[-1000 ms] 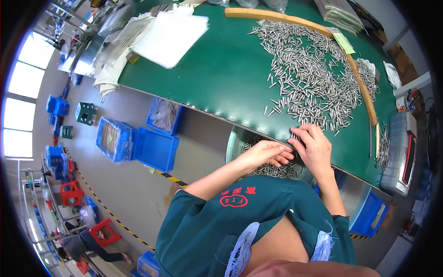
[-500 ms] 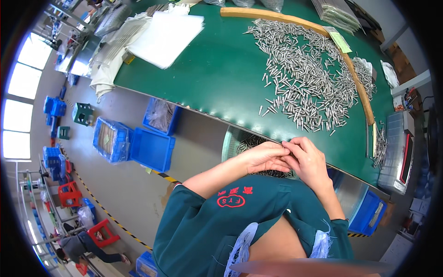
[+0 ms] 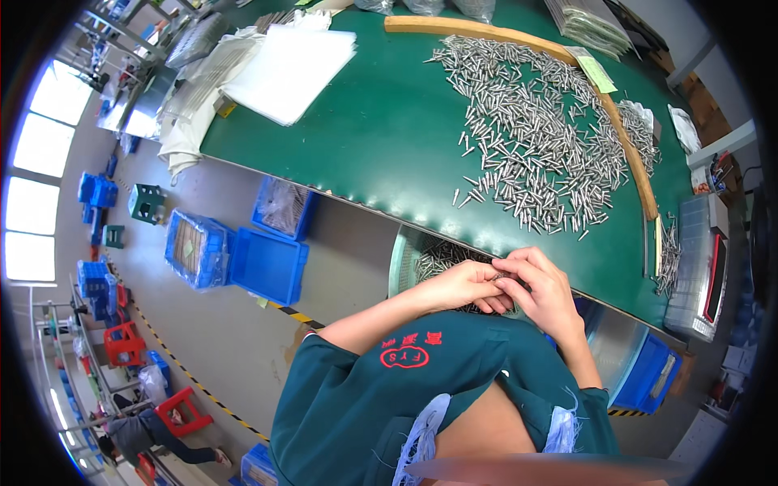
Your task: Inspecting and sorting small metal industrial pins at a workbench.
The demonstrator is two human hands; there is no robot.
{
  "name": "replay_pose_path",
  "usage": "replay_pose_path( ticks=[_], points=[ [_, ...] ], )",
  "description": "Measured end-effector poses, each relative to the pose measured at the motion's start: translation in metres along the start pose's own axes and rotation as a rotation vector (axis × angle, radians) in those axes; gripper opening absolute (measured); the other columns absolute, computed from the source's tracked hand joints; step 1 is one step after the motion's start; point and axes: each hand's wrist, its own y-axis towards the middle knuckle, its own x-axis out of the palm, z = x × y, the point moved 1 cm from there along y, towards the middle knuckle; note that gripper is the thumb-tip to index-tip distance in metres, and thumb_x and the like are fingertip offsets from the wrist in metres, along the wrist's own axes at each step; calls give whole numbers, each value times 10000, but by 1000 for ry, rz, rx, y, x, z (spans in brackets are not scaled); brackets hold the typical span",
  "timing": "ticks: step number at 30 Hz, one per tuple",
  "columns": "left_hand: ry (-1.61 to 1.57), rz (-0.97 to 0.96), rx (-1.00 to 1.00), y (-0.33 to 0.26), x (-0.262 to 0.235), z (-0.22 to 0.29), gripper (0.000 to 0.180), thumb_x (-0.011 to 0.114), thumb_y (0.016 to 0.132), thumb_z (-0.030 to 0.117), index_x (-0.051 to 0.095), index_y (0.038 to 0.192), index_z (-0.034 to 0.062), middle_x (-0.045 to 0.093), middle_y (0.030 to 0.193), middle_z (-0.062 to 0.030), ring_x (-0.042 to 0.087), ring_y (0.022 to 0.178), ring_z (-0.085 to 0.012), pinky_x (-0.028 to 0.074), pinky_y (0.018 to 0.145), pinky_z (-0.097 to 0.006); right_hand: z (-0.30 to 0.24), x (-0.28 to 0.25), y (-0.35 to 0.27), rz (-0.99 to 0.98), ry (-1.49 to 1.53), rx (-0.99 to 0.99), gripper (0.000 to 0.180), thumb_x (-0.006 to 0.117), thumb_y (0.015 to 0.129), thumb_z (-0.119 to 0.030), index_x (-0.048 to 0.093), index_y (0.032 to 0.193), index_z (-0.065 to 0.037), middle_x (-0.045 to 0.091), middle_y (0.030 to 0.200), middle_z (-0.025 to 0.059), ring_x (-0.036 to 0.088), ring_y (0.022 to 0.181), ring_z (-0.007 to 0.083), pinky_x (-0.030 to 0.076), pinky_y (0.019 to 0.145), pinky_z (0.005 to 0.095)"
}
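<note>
My left hand (image 3: 463, 285) and my right hand (image 3: 538, 285) meet at the table's front edge, over a pale green basket (image 3: 403, 257) of small metal pins. The fingers of my left hand are curled in, holding small metal pins whose ends barely show. Thumb and fingertips of my right hand pinch at the same spot, on a metal pin largely covered by the fingers. Beyond my hands, a wide heap of silvery metal pins (image 3: 543, 138) lies loose on the green table (image 3: 365, 121).
A curved wooden strip (image 3: 632, 154) borders the heap. White sheets (image 3: 292, 73) lie at the table's far left. A clear organizer case (image 3: 693, 263) stands at the right end. Blue bins (image 3: 269, 263) sit on the floor at left, where a person (image 3: 146, 433) bends near red stools.
Both hands have shifted slightly toward me, and their fingers have changed position around the small metal pins. The heap on the table looks the same.
</note>
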Motion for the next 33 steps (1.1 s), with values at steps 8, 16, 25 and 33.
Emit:
replay_pose_path(
  ticks=[8,16,25,33],
  points=[
    [-66,47,54,1,-3,-4,263,459,966,120,544,1182,-4,646,1043,-109,652,931,-177,540,796,-279,2,4,2,57,8,-26,160,683,781,-106,687,940,-90,606,906,52,618,765,217,498,645,309],
    [-73,66,48,-1,-6,1,283,455,963,112,530,1211,-1,643,1050,-106,655,924,-176,541,792,-276,2,4,5,96,57,-24,145,681,782,-100,689,927,-84,611,901,53,617,768,214,497,646,309],
    [-11,121,84,-4,-3,2,250,511,955,156,589,1136,2,671,980,-95,663,888,-163,545,760,-268,1,5,1,112,41,-48,195,680,782,-90,678,975,-70,615,913,60,618,792,231,498,669,317],
    [178,256,130,-16,-8,16,223,564,927,157,647,1073,11,689,900,-65,648,799,-98,517,686,-224,4,10,1,103,154,11,207,661,821,-101,667,1023,-59,595,894,94,614,761,231,490,655,304]
  ],
)
